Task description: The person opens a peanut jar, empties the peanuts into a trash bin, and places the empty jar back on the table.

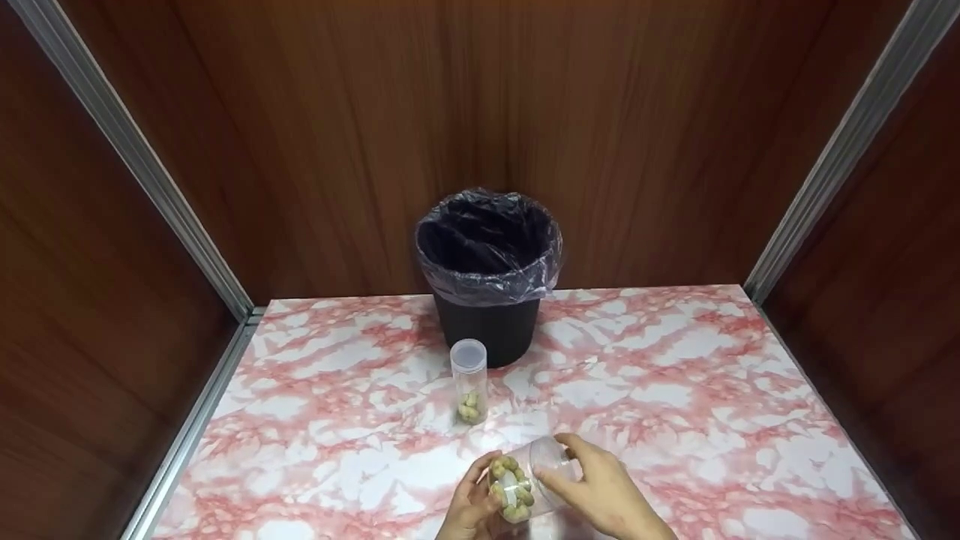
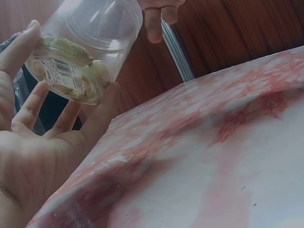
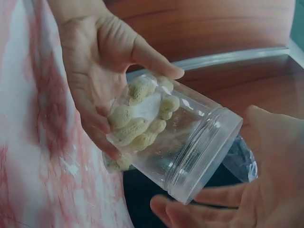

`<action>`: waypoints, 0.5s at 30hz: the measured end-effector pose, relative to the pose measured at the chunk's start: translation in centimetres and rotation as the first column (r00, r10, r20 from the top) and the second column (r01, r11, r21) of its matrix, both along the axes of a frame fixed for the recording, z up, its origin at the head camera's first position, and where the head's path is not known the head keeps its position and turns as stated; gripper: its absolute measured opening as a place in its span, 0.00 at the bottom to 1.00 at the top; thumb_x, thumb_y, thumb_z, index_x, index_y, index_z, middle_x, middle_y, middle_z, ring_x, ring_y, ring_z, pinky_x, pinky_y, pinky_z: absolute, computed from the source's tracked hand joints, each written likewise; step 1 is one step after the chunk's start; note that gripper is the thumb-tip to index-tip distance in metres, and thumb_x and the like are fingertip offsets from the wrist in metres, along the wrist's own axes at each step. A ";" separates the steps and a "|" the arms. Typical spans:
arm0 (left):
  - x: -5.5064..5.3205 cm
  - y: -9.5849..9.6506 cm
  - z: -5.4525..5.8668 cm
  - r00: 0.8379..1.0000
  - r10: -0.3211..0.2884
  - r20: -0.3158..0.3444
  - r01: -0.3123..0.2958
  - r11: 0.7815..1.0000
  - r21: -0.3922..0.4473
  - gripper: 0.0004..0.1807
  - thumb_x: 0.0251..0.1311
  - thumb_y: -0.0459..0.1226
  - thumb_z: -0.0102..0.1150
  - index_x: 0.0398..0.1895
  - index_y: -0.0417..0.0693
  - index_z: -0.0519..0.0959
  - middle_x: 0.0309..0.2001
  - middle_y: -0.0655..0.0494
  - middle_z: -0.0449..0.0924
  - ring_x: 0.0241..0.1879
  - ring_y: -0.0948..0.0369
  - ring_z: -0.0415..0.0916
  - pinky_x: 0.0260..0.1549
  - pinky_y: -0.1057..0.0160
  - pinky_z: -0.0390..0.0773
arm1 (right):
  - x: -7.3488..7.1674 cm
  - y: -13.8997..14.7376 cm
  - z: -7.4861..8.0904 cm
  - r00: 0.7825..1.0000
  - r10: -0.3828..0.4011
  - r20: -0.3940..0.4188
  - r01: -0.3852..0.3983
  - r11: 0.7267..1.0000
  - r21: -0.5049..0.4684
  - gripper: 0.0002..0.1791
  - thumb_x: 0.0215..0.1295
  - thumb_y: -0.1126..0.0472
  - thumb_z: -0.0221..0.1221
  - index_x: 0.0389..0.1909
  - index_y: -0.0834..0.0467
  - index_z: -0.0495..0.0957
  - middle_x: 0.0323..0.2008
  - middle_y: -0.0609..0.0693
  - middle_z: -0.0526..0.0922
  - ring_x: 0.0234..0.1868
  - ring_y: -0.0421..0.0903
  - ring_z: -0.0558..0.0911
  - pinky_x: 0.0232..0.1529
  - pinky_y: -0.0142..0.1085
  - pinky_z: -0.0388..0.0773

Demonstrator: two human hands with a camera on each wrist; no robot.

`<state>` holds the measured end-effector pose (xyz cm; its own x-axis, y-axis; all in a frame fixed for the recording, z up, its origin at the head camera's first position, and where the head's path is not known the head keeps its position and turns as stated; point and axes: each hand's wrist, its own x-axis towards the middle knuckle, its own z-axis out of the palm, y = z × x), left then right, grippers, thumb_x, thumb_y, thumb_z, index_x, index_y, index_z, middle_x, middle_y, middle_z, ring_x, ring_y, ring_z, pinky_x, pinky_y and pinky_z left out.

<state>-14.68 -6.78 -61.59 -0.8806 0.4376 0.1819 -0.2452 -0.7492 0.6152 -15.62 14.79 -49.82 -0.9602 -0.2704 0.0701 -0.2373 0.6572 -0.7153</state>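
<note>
My left hand grips the bottom end of a clear plastic jar, thumb on one side and fingers on the other. The jar is tilted, its translucent lid on and turned toward my right hand. Several peanuts in their shells lie at the jar's bottom, beside a white barcode label. Around the lid, the right hand's thumb and fingers are spread; the right wrist view shows a gap between thumb and lid. Beyond the hands, a slimmer clear container stands upright with a few peanuts in its base.
Behind the slim container stands a black bin lined with a dark plastic bag. The table has a red and white marbled top. Brown wood-look panels with metal edge strips enclose it at the back and sides.
</note>
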 end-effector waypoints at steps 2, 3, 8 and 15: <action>0.0 -0.2 -0.1 1.000 0.006 -0.005 -0.006 1.000 0.003 0.26 0.65 0.31 0.58 0.65 0.54 0.67 0.61 0.52 0.68 0.56 0.52 0.73 0.51 0.50 0.77 | -0.1 0.4 -0.4 0.991 0.117 -0.062 -0.121 0.991 -0.053 0.35 0.58 0.42 0.66 0.62 0.56 0.72 0.54 0.50 0.78 0.40 0.43 0.78 0.38 0.39 0.79; 0.0 -0.4 -0.2 1.000 0.007 -0.009 -0.007 1.000 0.004 0.26 0.65 0.31 0.58 0.65 0.53 0.67 0.61 0.52 0.68 0.56 0.52 0.73 0.51 0.50 0.77 | -0.2 0.7 -0.6 0.978 0.187 -0.090 -0.196 0.977 -0.091 0.35 0.57 0.46 0.68 0.63 0.54 0.70 0.56 0.49 0.76 0.41 0.44 0.78 0.38 0.38 0.79; 0.1 -0.6 -0.3 1.000 -0.001 0.018 0.001 1.000 -0.006 0.26 0.65 0.32 0.59 0.65 0.52 0.67 0.61 0.52 0.68 0.55 0.51 0.73 0.50 0.50 0.77 | -0.6 1.8 -1.1 0.875 0.440 -0.203 -0.475 0.861 -0.180 0.43 0.48 0.64 0.74 0.66 0.52 0.66 0.61 0.48 0.69 0.54 0.48 0.74 0.47 0.41 0.79; 0.5 -0.7 -0.3 0.998 0.010 0.060 -0.009 0.999 -0.032 0.27 0.64 0.31 0.60 0.65 0.52 0.67 0.62 0.50 0.67 0.54 0.49 0.74 0.48 0.46 0.78 | 0.0 1.7 -1.8 0.942 0.335 -0.036 -0.333 0.908 -0.255 0.51 0.54 0.54 0.71 0.75 0.50 0.52 0.72 0.53 0.56 0.66 0.57 0.64 0.59 0.54 0.70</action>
<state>-14.22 -7.51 -61.91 -0.8936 0.4339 0.1151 -0.2752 -0.7321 0.6232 -15.57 16.50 -51.58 -0.8179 -0.5494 0.1711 -0.4044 0.3373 -0.8501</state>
